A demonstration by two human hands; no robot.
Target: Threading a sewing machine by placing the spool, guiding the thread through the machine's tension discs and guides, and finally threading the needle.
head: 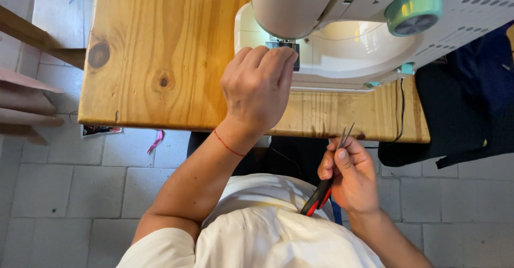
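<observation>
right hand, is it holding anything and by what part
Yes: the right hand holds small pliers around the red-and-black handles, metal tips pointing up. The left hand holds nothing visible, fingers at the sewing machine.

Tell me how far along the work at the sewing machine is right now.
Done: nothing finished shows. In hand: the left hand reaches to the needle area of the sewing machine; the right hand holds red-handled pliers. Left: no fabric lies under the needle on the wooden table.
</observation>
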